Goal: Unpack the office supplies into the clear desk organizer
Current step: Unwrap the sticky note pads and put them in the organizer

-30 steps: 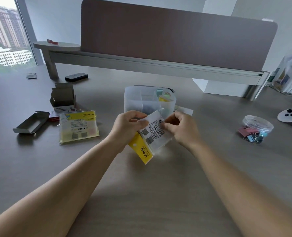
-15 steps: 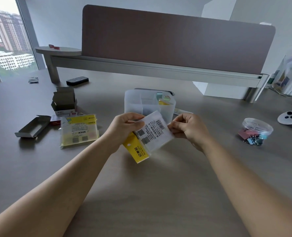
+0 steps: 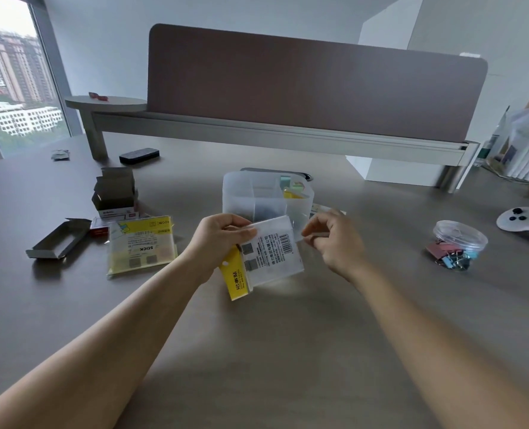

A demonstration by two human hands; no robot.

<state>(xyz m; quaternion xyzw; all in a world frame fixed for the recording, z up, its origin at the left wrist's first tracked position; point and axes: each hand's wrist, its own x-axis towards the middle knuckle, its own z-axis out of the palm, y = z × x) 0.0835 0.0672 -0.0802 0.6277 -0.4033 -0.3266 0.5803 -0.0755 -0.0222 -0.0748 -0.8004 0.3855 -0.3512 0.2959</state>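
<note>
**Packet held over the desk, in front of the organizer**

The left hand [image 3: 223, 239] grips the upper left corner of a clear plastic packet [image 3: 271, 257], thumb on top and fingers curled behind it. The packet hangs tilted above the desk [image 3: 288, 351], its long axis running from the yellow header strip (lower left, nearest the camera) up and right toward the clear desk organizer [image 3: 250, 199] just behind it. Its printed label with barcode faces up. The right hand [image 3: 334, 243] is at the packet's upper right edge, fingers curled with thumb and forefinger pinched together; whether they hold the film I cannot tell. A yellow sticky-note pack [image 3: 140, 244] lies flat to the left.
</note>
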